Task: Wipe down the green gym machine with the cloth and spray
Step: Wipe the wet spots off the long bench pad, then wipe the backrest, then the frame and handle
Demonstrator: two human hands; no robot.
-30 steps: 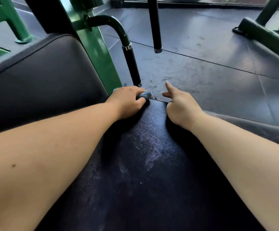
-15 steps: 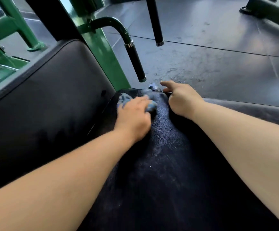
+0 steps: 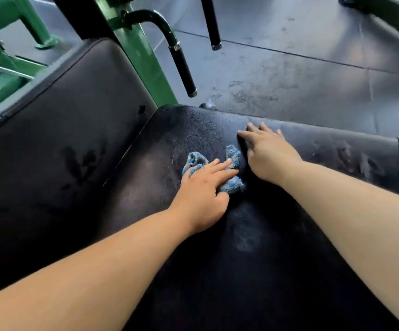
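The blue cloth (image 3: 233,156) is pressed onto the black seat pad (image 3: 193,130) by the straight fingers of the left hand (image 3: 204,187). The right hand (image 3: 269,154) is laid flat just beside it, fingers spread, holding nothing.

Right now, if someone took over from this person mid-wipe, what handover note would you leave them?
Left hand: fingers fairly straight, pressing the blue cloth onto the black seat pad.
Right hand: flat on the seat pad beside the cloth, holding nothing.
Spray bottle: not in view.
Done: seat pad and back pad show smears and damp-looking patches, so both seem at least partly wiped.
Left: probably the rest of the seat, then the green frame and black handle.
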